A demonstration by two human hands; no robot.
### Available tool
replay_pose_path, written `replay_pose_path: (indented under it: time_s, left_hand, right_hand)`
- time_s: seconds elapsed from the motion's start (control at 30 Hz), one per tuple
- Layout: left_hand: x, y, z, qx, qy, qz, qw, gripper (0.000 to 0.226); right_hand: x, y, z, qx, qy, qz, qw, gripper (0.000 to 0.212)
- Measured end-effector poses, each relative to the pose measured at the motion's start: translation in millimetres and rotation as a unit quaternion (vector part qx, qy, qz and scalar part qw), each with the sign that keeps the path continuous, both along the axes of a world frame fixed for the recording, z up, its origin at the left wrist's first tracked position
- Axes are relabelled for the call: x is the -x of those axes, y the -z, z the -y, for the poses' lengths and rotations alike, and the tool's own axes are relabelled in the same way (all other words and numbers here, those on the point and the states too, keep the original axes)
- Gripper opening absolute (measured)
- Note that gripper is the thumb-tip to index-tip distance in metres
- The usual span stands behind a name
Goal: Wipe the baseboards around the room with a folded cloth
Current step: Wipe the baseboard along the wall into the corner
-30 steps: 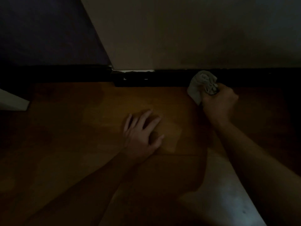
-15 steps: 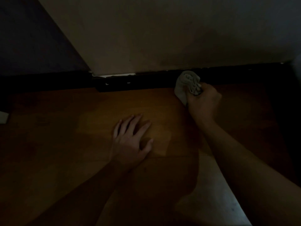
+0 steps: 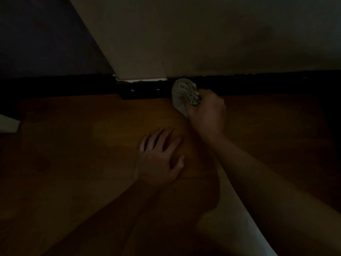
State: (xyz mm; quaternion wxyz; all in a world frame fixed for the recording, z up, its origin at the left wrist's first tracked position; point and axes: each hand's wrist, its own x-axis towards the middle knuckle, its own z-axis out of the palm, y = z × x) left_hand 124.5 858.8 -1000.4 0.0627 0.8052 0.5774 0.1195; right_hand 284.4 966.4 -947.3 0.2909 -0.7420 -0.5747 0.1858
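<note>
Right hand (image 3: 207,111): fist curled tight round a bunched pale cloth (image 3: 182,93), back of the hand toward me. The cloth bulges out past my thumb side and presses against the dark baseboard (image 3: 267,84). Its lower corner hangs down over the floor; I cannot tell whether it touches.

Left hand (image 3: 160,157): flat, palm down on the wooden floor (image 3: 73,145), fingers straight and a little spread, thumb out to the right. It holds nothing. It sits nearer me than the right hand, just to its left.

The baseboard runs left to right along the foot of a pale wall (image 3: 203,43). The cloth meets it just right of a wall corner. Left of the cloth, a short stretch of the board juts forward, with white chips (image 3: 147,80) along its top edge. Beyond the corner, the surface to the left (image 3: 36,34) is much darker.

A small white object (image 3: 9,123) sits on the floor at the far left edge; too dim to identify. A pale strip (image 3: 239,218) shows beneath my right forearm. Light very low throughout.
</note>
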Motion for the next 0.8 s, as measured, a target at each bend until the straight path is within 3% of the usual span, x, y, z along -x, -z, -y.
replay_pose_path:
  time_s: [0.17,0.5,0.7,0.8]
  left_hand:
    - [1,-2,-1,0.010,-0.002,0.001,1.000,0.055]
    - [1,-2,-1,0.025,0.001,-0.005,1.000,0.060]
    - [-16,-8,-8,0.042,-0.028,0.045,0.998,0.059]
    - [-42,-10,-14,0.053,0.013,0.034,0.998,0.060]
  right_hand:
    - [-7,3,6,-0.009,0.066,0.008,0.998,0.030]
    - [19,-3,6,0.002,0.018,0.007,1.000,0.025]
    - [-40,-1,6,0.019,0.084,-0.002,0.996,0.033]
    - [-80,2,9,0.013,0.135,-0.022,0.990,0.035]
